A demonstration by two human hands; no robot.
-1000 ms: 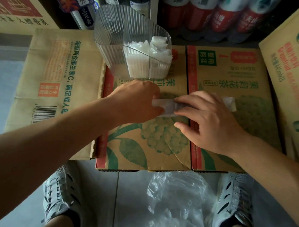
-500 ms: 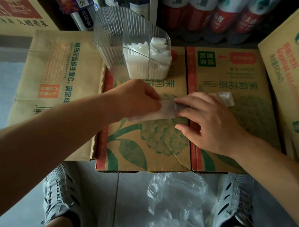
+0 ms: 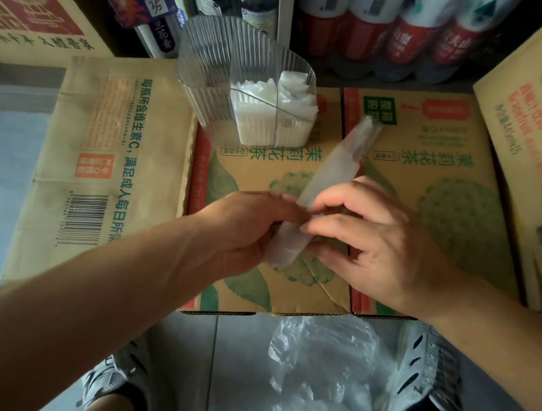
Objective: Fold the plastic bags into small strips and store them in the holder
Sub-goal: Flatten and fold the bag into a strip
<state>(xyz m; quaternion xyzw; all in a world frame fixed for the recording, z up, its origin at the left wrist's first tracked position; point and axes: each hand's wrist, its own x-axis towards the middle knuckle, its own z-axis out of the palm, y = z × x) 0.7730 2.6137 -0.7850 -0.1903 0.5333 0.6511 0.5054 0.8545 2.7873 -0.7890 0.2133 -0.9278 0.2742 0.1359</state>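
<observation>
Both hands meet at the middle of the cardboard box (image 3: 238,284). The left hand (image 3: 247,226) and right hand (image 3: 377,241) each have their fingers curled and pinch the same plastic bag strip (image 3: 333,174), fingertips nearly touching. The strip is a long, flat, translucent white band with soft creases. It runs on a slant from a blunt end below the left fingers up to a narrower, wrinkled end just right of the holder (image 3: 207,78). The holder stands upright at the box's far edge. It is clear, vertically ribbed plastic with rounded corners and thin dividers inside. Folded white bags (image 3: 277,112) stand packed on end in its right-hand compartments. The box is matte brown corrugated board printed with green leaves and fruit, and a second matching box (image 3: 449,213) butts against its right side. On the tiled floor below, a crumpled heap of glossy clear plastic bags (image 3: 327,372) lies between two grey mesh sneakers (image 3: 427,376).
</observation>
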